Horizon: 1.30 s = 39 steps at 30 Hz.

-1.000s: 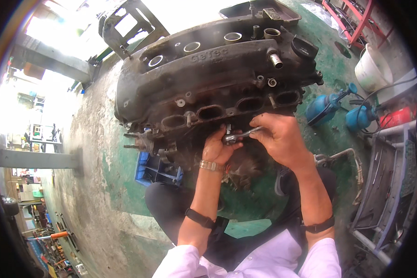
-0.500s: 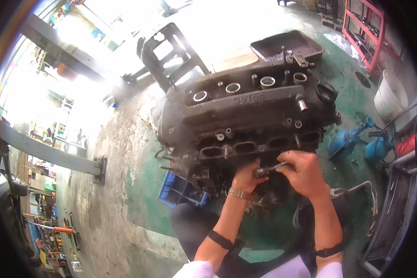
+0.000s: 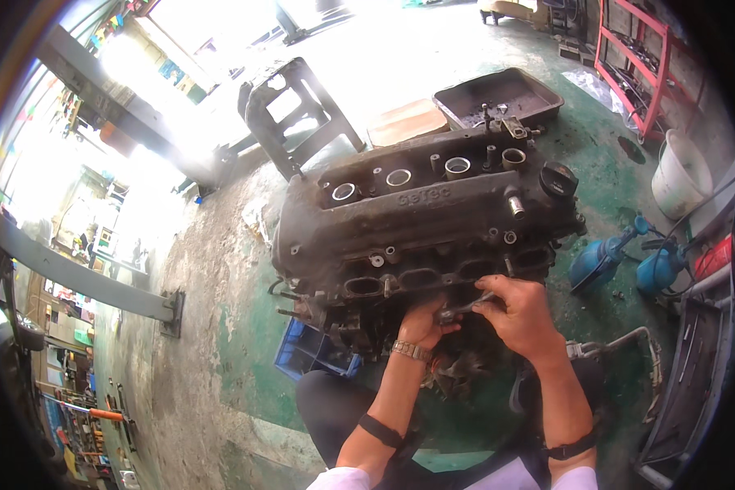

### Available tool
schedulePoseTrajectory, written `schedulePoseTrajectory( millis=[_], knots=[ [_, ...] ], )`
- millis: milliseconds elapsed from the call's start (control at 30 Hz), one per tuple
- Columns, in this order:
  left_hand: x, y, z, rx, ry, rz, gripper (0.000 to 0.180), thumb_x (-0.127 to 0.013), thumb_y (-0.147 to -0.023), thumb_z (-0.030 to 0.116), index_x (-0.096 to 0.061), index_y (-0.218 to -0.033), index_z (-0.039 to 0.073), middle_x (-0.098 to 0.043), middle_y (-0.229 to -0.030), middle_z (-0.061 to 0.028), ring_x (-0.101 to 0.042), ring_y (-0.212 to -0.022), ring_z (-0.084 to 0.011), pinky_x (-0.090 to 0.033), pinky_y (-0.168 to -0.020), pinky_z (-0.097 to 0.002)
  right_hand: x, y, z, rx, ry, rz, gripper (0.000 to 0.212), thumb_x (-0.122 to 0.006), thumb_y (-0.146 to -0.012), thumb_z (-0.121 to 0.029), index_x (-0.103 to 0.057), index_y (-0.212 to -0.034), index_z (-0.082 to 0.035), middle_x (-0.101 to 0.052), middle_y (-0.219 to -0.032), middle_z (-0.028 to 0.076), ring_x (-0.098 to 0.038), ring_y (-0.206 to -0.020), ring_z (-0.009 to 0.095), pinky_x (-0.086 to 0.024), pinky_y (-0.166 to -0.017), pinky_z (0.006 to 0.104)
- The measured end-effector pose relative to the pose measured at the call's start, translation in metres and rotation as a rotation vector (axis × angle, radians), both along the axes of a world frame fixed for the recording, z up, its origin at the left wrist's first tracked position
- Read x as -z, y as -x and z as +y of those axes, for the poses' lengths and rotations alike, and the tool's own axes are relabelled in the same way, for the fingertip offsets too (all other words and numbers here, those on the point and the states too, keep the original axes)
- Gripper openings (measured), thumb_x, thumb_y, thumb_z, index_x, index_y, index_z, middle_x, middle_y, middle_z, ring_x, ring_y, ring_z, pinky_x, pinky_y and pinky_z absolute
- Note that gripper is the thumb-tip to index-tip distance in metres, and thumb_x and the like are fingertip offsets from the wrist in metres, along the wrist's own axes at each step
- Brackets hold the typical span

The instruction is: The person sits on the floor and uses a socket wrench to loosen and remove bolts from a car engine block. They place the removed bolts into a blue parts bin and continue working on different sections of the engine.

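Observation:
A dark, greasy engine point(image 3: 367, 216) stands in front of me, its row of oval ports facing my hands. Just below those ports, my right hand point(image 3: 518, 317) is closed, pinching the thin end of a metal wrench point(image 3: 468, 309). My left hand point(image 3: 420, 325) curls around the wrench's rounded head, close against the engine's near side. What the head sits on is hidden by my fingers and the engine's shadow. Round holes with bright rims line the engine's top, and a black filler cap point(image 3: 558, 180) sits at its right end.
A blue divided tray point(image 3: 314, 351) lies by my left knee. Behind the engine are a black drip pan point(image 3: 539, 106) and a dark stool-like frame point(image 3: 302, 122). Blue tools point(image 3: 600, 260), a white bucket point(image 3: 679, 175) and a red rack point(image 3: 657, 82) stand on the right.
My view has shifted slightly, so the engine and both hands appear a little further left. Both hands keep their grip on the wrench, with little movement relative to the engine.

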State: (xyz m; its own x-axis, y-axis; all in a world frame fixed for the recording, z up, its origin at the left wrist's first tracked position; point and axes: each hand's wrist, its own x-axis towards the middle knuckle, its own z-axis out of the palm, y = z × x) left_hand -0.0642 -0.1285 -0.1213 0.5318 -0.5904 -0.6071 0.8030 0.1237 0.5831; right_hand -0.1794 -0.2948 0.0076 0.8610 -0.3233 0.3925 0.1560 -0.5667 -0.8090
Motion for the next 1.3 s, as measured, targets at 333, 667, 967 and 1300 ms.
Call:
schedulePoseTrajectory(
  millis=[333, 667, 967, 1300],
  knots=[
    [0.005, 0.002, -0.001, -0.054, 0.002, -0.022, 0.023, -0.053, -0.099, 0.019, -0.057, -0.116, 0.005, -0.066, -0.105, -0.0125, -0.068, -0.086, -0.0345, -0.058, -0.065, -0.0450, 0.017, 0.018, -0.021, 0.102, 0.036, 0.227, 0.023, -0.080, -0.069, -0.015, -0.069, -0.085, -0.002, -0.066, -0.075, 0.017, -0.064, -0.067, 0.033, -0.048, -0.059, 0.0385],
    [0.009, -0.001, -0.002, -0.024, 0.011, -0.025, 0.026, -0.052, -0.100, 0.018, -0.053, -0.120, 0.003, -0.065, -0.109, -0.0133, -0.068, -0.091, -0.0393, -0.059, -0.065, -0.0458, 0.033, 0.023, -0.035, 0.162, 0.135, 0.459, 0.032, -0.080, -0.071, -0.032, -0.073, -0.088, -0.006, -0.068, -0.077, 0.016, -0.066, -0.076, 0.036, -0.050, -0.069, 0.0435],
    [-0.006, 0.003, -0.008, -0.086, -0.100, -0.097, 0.024, -0.052, -0.099, 0.020, -0.054, -0.119, 0.006, -0.063, -0.111, -0.0111, -0.066, -0.089, -0.0335, -0.059, -0.069, -0.0472, 0.068, 0.008, -0.026, -0.032, 0.331, 0.664, 0.030, -0.075, -0.076, -0.034, -0.072, -0.088, -0.007, -0.069, -0.086, 0.017, -0.066, -0.086, 0.037, -0.051, -0.077, 0.0473],
    [-0.028, 0.024, 0.006, 0.166, -0.021, -0.080, 0.036, -0.048, -0.101, 0.033, -0.055, -0.124, 0.006, -0.060, -0.120, -0.0129, -0.061, -0.104, -0.0301, -0.054, -0.084, -0.0474, 0.064, 0.006, 0.002, -0.230, 0.272, 0.572, 0.034, -0.075, -0.073, -0.030, -0.069, -0.093, -0.005, -0.068, -0.084, 0.020, -0.065, -0.084, 0.040, -0.051, -0.074, 0.0465]
  ],
)
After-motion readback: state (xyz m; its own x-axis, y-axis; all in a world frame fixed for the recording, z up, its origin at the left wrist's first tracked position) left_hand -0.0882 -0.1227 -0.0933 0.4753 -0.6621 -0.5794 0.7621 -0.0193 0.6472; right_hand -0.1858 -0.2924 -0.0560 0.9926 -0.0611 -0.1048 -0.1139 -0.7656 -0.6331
